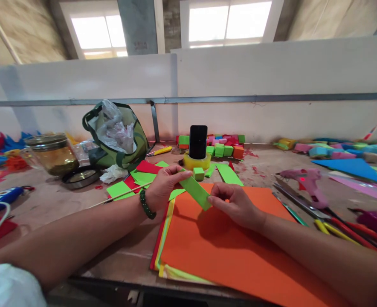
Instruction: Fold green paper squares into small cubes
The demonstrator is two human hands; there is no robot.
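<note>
A bright green foam strip [195, 192] is stretched at a slant between my two hands, above a stack of coloured sheets topped by an orange sheet [227, 251]. My left hand [166, 185] pinches its upper left end between thumb and fingers. At the lower right end, the thumb and forefinger of my right hand [235, 204] grip the corner. Just beyond the strip sits a small green cube [198, 173]. Behind that, a black phone [198, 142] leans upright on a roll of yellow tape [196, 162]. More green pieces [229, 174] lie around.
On the right are a pink glue gun [303, 181], scissors [300, 202] and a blue foam triangle [350, 168]. Coloured cubes [223, 150] are piled at the back. To the left stand a glass jug [52, 155], its lid [81, 175] and a green bag [137, 140].
</note>
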